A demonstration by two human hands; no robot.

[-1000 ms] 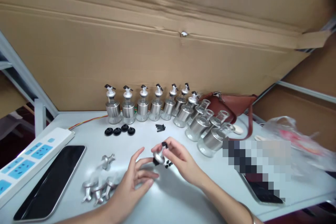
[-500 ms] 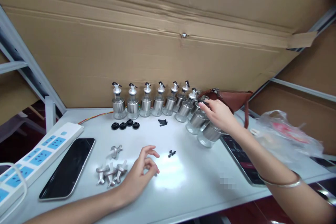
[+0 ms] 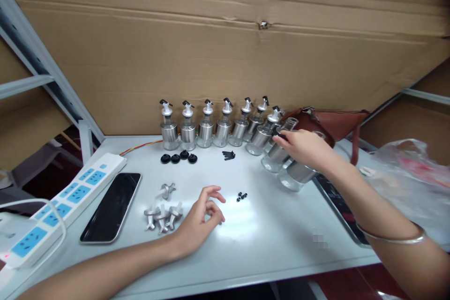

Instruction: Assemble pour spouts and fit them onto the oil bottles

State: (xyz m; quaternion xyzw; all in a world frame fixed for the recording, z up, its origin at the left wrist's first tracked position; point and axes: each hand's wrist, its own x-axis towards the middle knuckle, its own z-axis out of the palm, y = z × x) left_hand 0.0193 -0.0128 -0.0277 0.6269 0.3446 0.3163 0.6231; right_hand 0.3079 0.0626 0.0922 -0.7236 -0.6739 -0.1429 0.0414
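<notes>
My left hand (image 3: 200, 222) rests on the table with curved fingers apart, holding nothing. Just left of it lie several silver pourer spouts (image 3: 162, 218), and to its right a small cluster of black bits (image 3: 241, 196). Over at the right, my right hand (image 3: 307, 147) is closed among the glass-and-steel bottles, a dark piece (image 3: 280, 136) showing at its fingertips; most of that piece is hidden. Below the hand stand a bottle (image 3: 274, 157) and another bottle (image 3: 297, 176), their tops partly covered. A glass neck (image 3: 290, 124) without a spout shows behind the fingers.
Several bottles with spouts (image 3: 214, 126) line the back, before a cardboard wall (image 3: 176, 56). Black round caps (image 3: 175, 158) and black strips (image 3: 228, 155) lie in front. A phone (image 3: 111, 206) and power strip (image 3: 59, 215) are left; a bag (image 3: 342, 126), plastic bag (image 3: 408, 173) and another phone (image 3: 337, 206) right.
The whole view has shifted, so things sit farther right and slightly higher. My right hand stays closed over the bottles; my left hand keeps its pose on the table.
</notes>
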